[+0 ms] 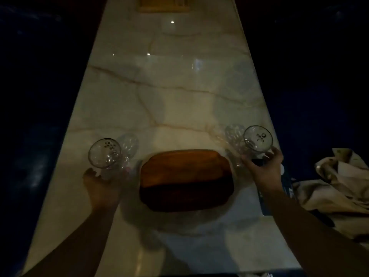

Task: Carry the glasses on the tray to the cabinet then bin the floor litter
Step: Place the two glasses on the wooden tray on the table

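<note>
A brown wooden tray point(186, 179) lies bare on the marble tabletop point(169, 92), near its front end. My left hand point(101, 184) holds a clear glass point(104, 153) just left of the tray, its round foot turned toward the camera. To the tray's right, my right hand point(264, 168) grips a second clear glass point(257, 139) the same way, over the table's right edge. Each glass throws a dimpled reflection on the marble beside it.
The room is dim and both sides of the long table are dark blue. A crumpled beige cloth point(339, 186) lies to the right, past the table edge. A pale wooden object point(164, 5) sits at the far end. A dark blue flat item point(279, 188) lies under my right forearm.
</note>
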